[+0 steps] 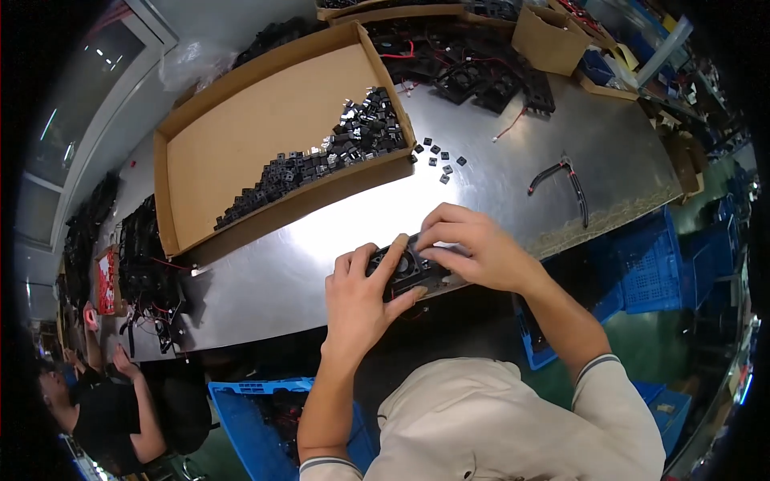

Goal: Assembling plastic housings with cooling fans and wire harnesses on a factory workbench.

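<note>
At the table's near edge lies a black fan unit (405, 268) with a rectangular frame and a round fan in it. My left hand (355, 298) is closed around its left part, the thumb along the near side and fingers over the top. My right hand (485, 250) is at the unit's right end, thumb and fingers pinched together against it. What is between those fingertips is hidden. Several small black square parts (445, 169) lie loose on the metal table (626, 156), beyond my hands.
A shallow cardboard tray (241, 120) holds a heap of small black parts. Black-handled pliers (579, 188) lie at the right. More wired fan units (481, 84) are piled at the back, near a cardboard box (549, 40). Blue crates (650, 264) stand below. A co-worker (104, 413) is at far left.
</note>
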The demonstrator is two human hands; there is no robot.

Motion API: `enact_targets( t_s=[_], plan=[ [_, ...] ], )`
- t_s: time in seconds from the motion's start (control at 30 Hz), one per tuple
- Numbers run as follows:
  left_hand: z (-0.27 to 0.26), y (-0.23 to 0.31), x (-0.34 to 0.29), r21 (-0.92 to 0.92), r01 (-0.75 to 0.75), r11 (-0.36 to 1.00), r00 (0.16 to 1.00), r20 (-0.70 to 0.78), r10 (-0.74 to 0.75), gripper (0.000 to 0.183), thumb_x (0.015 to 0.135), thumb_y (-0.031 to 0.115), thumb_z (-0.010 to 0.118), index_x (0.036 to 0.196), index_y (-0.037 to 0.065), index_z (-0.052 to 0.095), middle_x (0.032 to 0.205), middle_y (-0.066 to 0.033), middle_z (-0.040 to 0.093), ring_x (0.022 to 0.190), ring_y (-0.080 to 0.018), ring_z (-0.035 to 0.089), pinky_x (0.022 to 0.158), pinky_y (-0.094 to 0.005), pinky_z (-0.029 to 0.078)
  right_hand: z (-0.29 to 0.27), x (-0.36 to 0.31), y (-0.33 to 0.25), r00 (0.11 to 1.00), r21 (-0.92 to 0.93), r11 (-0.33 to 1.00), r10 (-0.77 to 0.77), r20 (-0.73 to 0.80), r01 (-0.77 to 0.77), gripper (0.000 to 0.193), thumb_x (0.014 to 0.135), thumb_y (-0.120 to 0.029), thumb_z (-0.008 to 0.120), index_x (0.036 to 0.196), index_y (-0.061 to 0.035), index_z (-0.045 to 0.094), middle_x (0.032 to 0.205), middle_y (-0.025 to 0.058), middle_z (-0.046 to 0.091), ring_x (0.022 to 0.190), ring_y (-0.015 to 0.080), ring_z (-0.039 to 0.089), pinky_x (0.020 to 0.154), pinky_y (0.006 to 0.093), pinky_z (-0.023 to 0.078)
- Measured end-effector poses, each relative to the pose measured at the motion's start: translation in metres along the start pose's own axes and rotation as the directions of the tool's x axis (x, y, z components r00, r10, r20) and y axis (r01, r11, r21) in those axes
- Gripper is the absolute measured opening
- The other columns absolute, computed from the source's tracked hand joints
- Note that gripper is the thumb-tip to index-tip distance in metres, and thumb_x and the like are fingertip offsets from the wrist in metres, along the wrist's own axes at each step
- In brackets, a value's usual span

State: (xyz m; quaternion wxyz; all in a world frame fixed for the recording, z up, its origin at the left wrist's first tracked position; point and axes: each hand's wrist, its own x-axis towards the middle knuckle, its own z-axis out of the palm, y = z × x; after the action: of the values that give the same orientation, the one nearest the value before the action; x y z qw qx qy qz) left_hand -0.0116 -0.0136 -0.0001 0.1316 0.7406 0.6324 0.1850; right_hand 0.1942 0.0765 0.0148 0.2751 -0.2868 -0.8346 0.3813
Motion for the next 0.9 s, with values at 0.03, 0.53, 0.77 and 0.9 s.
enact_targets(
  t_s=[0.03,0.53,0.77,0.9],
  plan=[
    [0.001,0.001,0.0,-0.003,-0.004,1.0,1.0,0.003,0.004,0.067,0.073,0.027,0.081,0.135,0.019,0.058,0.125,-0.0154,0.056,0.114,-0.0369,0.05,0.097,-0.0471,0.045,0.002,0.0,0.0,1.0,-0.001,1.0,0.012,-0.006,-0.012,0.017,0.085,-0.01,0.07,0.101,-0.0029,0.069,0.105,0.0117,0.066,0.095,0.0282,0.063,0.083,0.0355,0.05],
    [0.014,-0.008,0.0,0.02,-0.068,0.997,0.998,0.009,0.068,0.048,0.081,0.018,0.077,0.124,0.004,0.06,0.125,-0.0163,0.059,0.113,-0.0364,0.054,0.095,-0.0457,0.046,0.053,0.052,-0.013,0.9,-0.265,0.887,-0.284,0.33,0.377,0.046,0.097,-0.042,0.055,0.131,-0.0121,0.059,0.126,0.0112,0.063,0.132,0.0334,0.047,0.111,0.0507,0.032],
    [0.001,0.004,0.005,0.023,-0.023,0.999,1.0,0.007,0.023,0.071,0.076,0.032,0.081,0.141,0.02,0.054,0.128,-0.0139,0.056,0.113,-0.0362,0.052,0.097,-0.0451,0.046,-0.009,0.004,0.014,0.997,0.03,0.999,0.045,-0.055,-0.043,0.019,0.086,-0.01,0.067,0.104,-0.0034,0.07,0.104,0.0135,0.068,0.103,0.0291,0.062,0.087,0.036,0.05],
    [0.001,0.004,0.005,-0.013,-0.009,1.0,1.0,0.014,0.009,0.072,0.077,0.032,0.081,0.142,0.02,0.053,0.128,-0.0148,0.055,0.114,-0.036,0.052,0.098,-0.045,0.046,-0.004,-0.008,0.021,0.999,-0.051,0.999,0.001,0.043,0.001,0.014,0.085,-0.008,0.069,0.098,-0.0034,0.07,0.106,0.0119,0.061,0.097,0.0273,0.062,0.083,0.0351,0.05]
  ],
)
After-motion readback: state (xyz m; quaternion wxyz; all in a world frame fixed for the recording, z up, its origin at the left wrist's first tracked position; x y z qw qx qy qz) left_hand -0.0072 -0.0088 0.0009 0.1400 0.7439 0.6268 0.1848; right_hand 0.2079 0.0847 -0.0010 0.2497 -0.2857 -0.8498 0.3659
